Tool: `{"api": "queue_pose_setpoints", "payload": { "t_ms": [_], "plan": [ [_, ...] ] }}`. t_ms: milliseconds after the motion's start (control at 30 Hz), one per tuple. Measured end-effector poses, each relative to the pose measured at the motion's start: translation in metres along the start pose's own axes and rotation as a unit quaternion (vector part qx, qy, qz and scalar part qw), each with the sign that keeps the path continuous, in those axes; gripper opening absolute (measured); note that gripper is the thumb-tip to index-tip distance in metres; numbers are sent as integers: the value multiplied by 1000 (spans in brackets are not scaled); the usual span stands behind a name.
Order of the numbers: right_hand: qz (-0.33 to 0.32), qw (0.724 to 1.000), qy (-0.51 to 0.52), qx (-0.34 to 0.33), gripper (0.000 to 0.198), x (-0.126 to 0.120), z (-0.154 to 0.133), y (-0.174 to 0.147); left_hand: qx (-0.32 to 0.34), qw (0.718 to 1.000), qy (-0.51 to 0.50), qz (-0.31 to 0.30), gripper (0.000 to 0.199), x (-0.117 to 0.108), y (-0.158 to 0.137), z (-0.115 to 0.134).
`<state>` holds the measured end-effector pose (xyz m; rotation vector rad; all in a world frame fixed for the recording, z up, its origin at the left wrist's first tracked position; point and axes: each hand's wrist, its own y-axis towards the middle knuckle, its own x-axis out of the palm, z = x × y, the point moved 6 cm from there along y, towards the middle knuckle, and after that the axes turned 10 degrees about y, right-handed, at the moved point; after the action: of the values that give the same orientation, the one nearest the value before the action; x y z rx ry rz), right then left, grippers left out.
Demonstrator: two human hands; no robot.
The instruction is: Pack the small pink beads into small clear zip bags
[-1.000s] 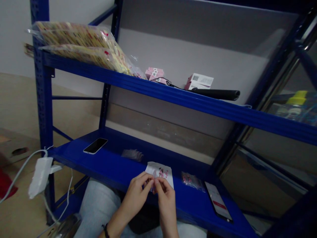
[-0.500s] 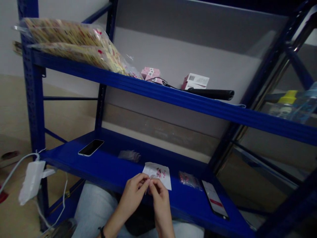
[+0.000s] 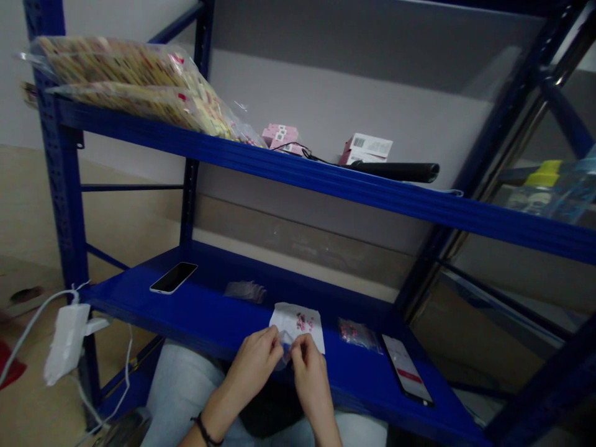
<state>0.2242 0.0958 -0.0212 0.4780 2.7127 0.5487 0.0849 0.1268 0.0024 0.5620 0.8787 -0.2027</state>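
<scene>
Left grip (image 3: 257,356) and right grip (image 3: 311,369) pinch a bag (image 3: 285,351) (small, see-through).

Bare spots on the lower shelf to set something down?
Lower shelf: bare between left phone and flat bags; narrow strip between paper and filled bags. Crowded: paper's near edge, where left hand and right hand hold a clear bag, and right end, filled bags close beside right phone.

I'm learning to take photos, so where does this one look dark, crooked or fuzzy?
Head view: dim overall, with a dark shadow across the top of the flat grey wall panel; head view: the long blue metal shelf beam slants; head view: the tiny pink pieces on the square white paper sheet look too fuzzy to identify.
</scene>
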Motion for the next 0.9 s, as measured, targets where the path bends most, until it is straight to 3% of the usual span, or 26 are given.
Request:
{"api": "queue_pose_setpoints", "payload": {
  "t_ms": [167, 367, 433, 533, 633, 700, 767, 800, 833, 900],
  "plan": [
    [-78, 995, -32, -47, 13, 3, -25, 1, 11, 998, 52, -43, 18, -2, 3, -2],
    [-209, 962, -167, -62, 28, 3, -55, 5, 76, 986, 110, -95, 16, -23, 17, 4],
    [-205, 959, -190, -52, 26, 5, -58, 6, 114, 981, 108, -110, 16, -33, 23, 18],
    [-143, 961, -237, -17, 22, 5, -57, 7, 147, 983, 48, -96, 18, -46, 27, 37],
    [-92, 970, -224, 20, 24, -3, -48, 8, 96, 992, -81, -29, 27, -45, 16, 32],
    [-82, 980, -176, 52, 32, -7, -38, 9, 27, 981, -185, -51, 42, -20, -1, 15],
    [-77, 987, -111, 84, 41, -8, -27, 10, -16, 931, -330, -158, 48, 22, -22, 4],
    [-74, 990, -76, 91, 44, -6, -23, 10, -34, 895, -414, -161, 43, 37, -28, -1],
    [-72, 993, -43, 89, 45, -2, -21, 10, -56, 857, -497, -126, 39, 46, -30, -6],
    [-76, 995, 13, 61, 42, 10, -22, 6, -139, 733, -666, -10, 39, 57, -28, -18]
  ]
}}
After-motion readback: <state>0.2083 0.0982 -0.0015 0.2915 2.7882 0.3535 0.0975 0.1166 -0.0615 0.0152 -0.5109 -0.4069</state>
